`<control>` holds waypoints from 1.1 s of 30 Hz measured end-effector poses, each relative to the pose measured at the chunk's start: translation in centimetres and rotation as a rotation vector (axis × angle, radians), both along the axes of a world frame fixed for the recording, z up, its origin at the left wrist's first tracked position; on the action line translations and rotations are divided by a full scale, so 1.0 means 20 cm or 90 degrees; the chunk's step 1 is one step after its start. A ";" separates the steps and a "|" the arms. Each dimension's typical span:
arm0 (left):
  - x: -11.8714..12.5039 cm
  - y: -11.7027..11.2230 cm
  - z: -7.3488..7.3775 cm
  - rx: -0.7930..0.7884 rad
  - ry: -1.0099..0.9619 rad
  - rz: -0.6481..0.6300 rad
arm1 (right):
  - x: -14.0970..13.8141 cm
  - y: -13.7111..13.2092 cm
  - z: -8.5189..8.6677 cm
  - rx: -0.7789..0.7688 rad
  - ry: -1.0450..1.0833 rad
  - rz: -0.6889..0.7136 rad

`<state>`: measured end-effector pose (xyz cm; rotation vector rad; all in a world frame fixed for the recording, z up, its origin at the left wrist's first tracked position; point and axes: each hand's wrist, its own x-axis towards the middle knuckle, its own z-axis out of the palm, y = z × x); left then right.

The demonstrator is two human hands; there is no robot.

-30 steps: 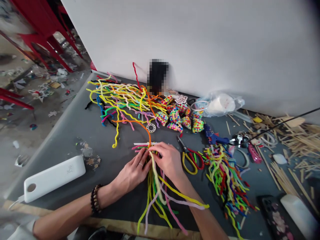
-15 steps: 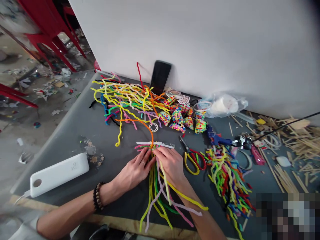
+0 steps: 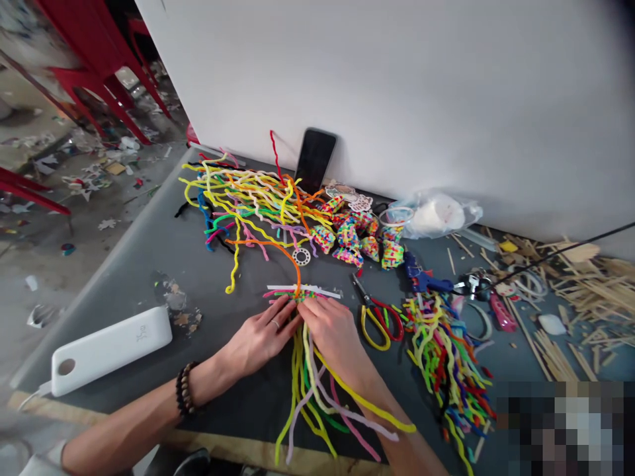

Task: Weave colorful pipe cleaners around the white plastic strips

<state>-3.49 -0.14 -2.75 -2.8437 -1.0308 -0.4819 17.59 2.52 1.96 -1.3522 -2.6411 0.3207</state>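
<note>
Both hands meet over a small woven piece of pipe cleaners, whose upper edge lies along a thin white strip. My left hand, wearing a ring, presses its fingers on the left part of the weave. My right hand has its fingers bent down on the right part. The fingertips and the strands beneath them are mostly hidden. Long yellow, green, lilac and pink pipe cleaner ends hang toward me from under the hands. An orange pipe cleaner runs up and away from the weave.
Scissors lie right of my hands, near a blue glue gun and cut pipe cleaner pieces. Behind are long pipe cleaners, colourful woven pieces and a leaning phone. A white power bank lies left; wooden sticks right.
The whole view has shifted slightly. Both hands stay on the weave with almost the same grip, and the hanging strands have barely moved.
</note>
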 end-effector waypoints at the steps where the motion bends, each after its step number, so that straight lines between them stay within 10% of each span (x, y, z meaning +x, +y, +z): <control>1: -0.01 0.00 -0.01 0.010 -0.028 0.007 | 0.01 0.02 0.02 -0.033 0.016 0.003; 12: 0.02 0.02 0.03 0.056 -0.030 0.053 | -0.08 0.07 -0.07 -0.071 0.090 -0.298; 33: -0.04 0.11 -0.03 -0.087 -0.199 0.014 | -0.07 -0.05 -0.16 -0.025 0.254 -0.228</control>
